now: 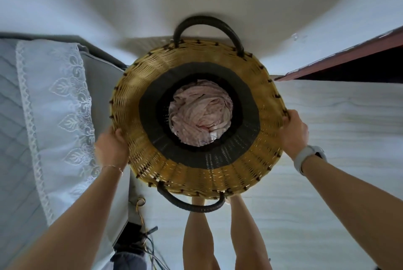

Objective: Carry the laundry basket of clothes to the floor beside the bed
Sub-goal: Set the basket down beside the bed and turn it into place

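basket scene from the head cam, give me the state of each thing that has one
laundry basket: upright, gripped at its rim on both sides, loop handles unused
clothes: crumpled in the basket's bottom, far below the rim
left hand: closed on the rim's left edge
right hand: closed on the rim's right edge
bed: made, lace-edged cover on top
cables: loose on the floor

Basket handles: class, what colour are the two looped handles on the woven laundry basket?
Dark brown to black, unlike the yellow-tan rim; the head view shows the handles clearly.
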{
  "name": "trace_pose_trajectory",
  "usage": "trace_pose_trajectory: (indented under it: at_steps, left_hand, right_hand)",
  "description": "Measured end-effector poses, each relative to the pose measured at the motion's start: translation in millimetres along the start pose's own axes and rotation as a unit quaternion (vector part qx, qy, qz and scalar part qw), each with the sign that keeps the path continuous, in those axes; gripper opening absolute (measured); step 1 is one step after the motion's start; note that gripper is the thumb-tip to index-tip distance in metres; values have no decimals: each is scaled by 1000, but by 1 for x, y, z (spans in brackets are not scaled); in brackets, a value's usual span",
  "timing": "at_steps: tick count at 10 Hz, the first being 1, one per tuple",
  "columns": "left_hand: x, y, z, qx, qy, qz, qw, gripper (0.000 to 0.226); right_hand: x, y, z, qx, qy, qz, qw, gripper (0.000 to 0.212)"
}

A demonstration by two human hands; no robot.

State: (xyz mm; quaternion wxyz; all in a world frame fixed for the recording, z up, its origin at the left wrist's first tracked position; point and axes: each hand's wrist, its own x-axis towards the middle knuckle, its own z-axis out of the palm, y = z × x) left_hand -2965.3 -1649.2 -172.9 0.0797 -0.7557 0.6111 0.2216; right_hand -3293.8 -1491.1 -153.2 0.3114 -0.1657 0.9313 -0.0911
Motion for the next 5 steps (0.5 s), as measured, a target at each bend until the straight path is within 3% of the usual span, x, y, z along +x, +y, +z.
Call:
trace_pose_trajectory:
  at_steps: [2,3,4,5]
  left_hand:
    - [-1,3,-11,-3,-58,-9,998,36]
    - [-17,2,-13,-40,-91,-32,995,39]
    - [-46,4,-19,-67,-88,-14,994,38]
    - [-71,7,-20,-84,-100,49,990,34]
  right_hand:
    - [0,-5,-5,40,-34,29,998,45]
    - [-16,-29,-23,136,-25,52,989,55]
    - [-63,-81,-90,356,-89,-31,930,42]
    - [-106,-105,-158,491,-156,-174,839,45]
